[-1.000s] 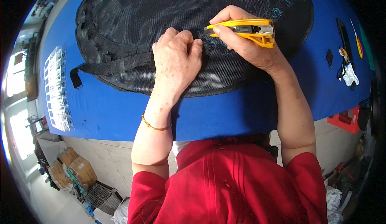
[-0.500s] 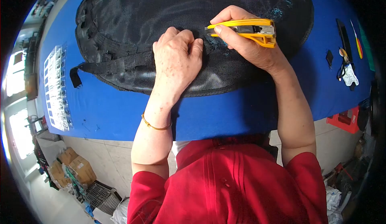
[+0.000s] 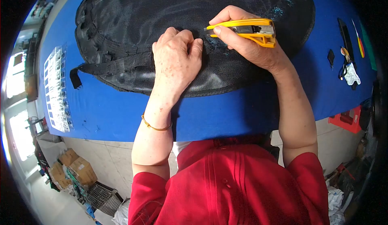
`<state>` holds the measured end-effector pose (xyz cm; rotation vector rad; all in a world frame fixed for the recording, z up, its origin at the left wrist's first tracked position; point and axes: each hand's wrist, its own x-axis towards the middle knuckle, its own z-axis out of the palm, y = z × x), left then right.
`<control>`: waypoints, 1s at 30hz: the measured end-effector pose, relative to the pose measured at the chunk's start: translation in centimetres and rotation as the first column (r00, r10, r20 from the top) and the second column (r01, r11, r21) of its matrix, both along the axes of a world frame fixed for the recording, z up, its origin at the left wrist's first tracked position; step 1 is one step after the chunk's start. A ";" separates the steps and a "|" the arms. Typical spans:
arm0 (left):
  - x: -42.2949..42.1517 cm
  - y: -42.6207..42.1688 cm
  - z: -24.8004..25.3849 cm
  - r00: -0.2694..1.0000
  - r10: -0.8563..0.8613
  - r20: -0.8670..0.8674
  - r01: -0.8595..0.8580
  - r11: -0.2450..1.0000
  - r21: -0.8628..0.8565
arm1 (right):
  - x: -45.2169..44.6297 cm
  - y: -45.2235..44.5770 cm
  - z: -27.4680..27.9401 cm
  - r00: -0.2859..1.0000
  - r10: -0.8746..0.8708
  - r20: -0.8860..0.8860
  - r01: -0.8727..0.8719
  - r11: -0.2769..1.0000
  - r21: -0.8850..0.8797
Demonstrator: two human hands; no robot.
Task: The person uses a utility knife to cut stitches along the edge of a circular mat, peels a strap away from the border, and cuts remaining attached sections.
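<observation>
A large rounded piece of black mesh fabric (image 3: pixel 161 7) lies flat, with a black webbing strap (image 3: pixel 121 65) running across its near left part. My left hand (image 3: pixel 176 59) presses down there, fingers curled and closed on the strap, whose loose end hangs past the fabric's left edge. In my right hand (image 3: pixel 256 49) is a yellow utility knife (image 3: pixel 258 23), gripped with its front end pointing left, close beside my left thumb. The blade tip cannot be made out against the black material. Small blue thread scraps lie on the mesh under the knife and farther up right.
Beneath the fabric is a blue table (image 3: pixel 226 118). A clear plastic tray-like strip (image 3: pixel 56 87) lies at the left. To the right are a red-and-yellow handled tool (image 3: pixel 360 47) and a small white-wrapped item (image 3: pixel 351 75). Cardboard boxes (image 3: pixel 83 171) and a red stool (image 3: pixel 347 120) stand below.
Both hands have shifted very slightly left, the knife moving along with the right one. Both grips look the same.
</observation>
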<state>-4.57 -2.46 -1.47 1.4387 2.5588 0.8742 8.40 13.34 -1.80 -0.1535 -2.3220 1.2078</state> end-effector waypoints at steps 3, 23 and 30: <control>0.0 0.0 0.0 1.000 -0.004 0.008 0.004 1.000 -0.004 | 0.1 0.2 0.0 1.000 0.010 -0.001 -0.009 1.000 0.028; 0.0 0.0 0.0 1.000 -0.004 0.016 0.004 1.000 0.008 | 0.2 0.7 0.3 0.998 0.054 0.045 -0.053 0.998 -0.017; -0.1 0.0 0.0 1.000 -0.004 0.024 0.004 1.000 -0.005 | 0.2 1.1 -0.5 0.997 0.077 -0.013 -0.077 0.997 0.013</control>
